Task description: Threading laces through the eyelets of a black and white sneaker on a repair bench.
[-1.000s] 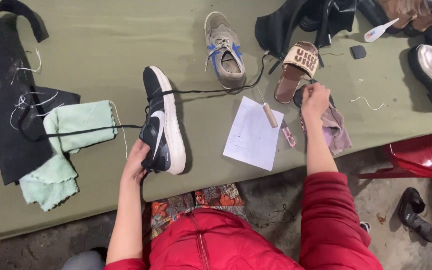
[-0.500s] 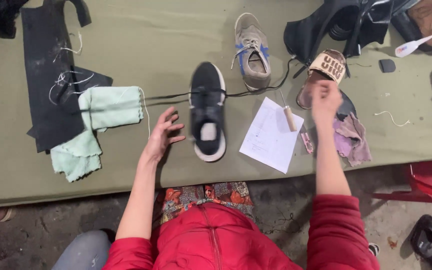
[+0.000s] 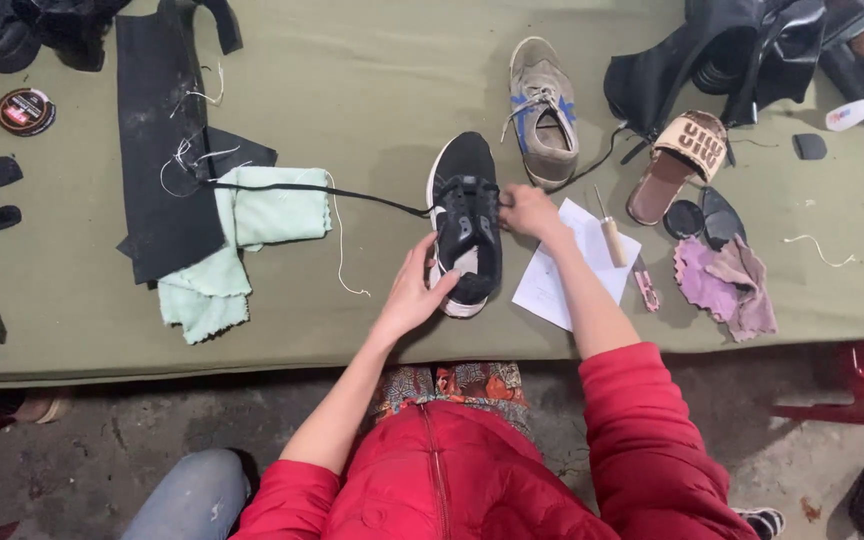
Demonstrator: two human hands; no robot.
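1. Since the earlier frames, both hands have closed in on the black low-top sneaker with white sole [image 3: 465, 225]: the right hand [image 3: 525, 210] has left the far cluster by the sandal and now sits at the shoe's lace area; the left hand [image 3: 414, 292] has gone from resting beside the shoe to gripping its heel side.
2. Sneaker now stands upright on its sole, toe pointing away from the person, near the table's front edge. One second ago it lay tilted on its side.
3. Left hand: fingers wrapped on the sneaker's left rear flank, steadying it. Right hand: fingertips pinched at the laces or tongue; whether a lace end is actually held, cannot tell.
4. Long black lace [image 3: 312, 190] runs from the shoe's left side across the pale green folded cloth [image 3: 252, 240] toward the black leather sheet [image 3: 162, 160].
5. Just right of the shoe: white paper sheet [image 3: 572, 268] with a wooden-handled awl [image 3: 610, 232] on it.
6. Farther out: grey sneaker with blue star [image 3: 544, 110], tan woven slide sandal [image 3: 680, 160], mauve rag [image 3: 727, 280], round polish tin [image 3: 25, 111], all on the olive-green table cover [image 3: 372, 70].
7. Judgement: work has shifted from fetching to handling the shoe's lacing.
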